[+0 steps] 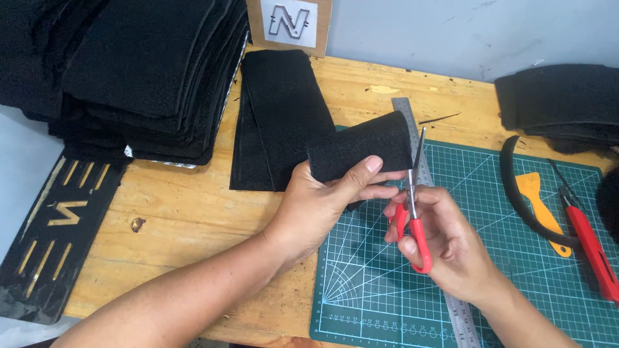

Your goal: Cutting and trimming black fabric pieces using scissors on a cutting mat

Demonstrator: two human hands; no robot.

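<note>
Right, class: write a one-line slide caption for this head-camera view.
Left hand holds a black fabric piece while right hand trims its edge with red-handled scissors over a green cutting mat.

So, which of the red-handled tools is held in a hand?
The scissors, held in the right hand; the other red-handled tool lies untouched on the green cutting mat.

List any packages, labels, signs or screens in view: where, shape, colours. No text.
Cardboard sign: top edge against the wall, brown rectangle, white panel with a grey cut-out shape.
Stencil plate: left edge, beside the wooden bench, long black strip with cut-out slots.
Small white tag: under the black fabric stack.
No screens.
</note>
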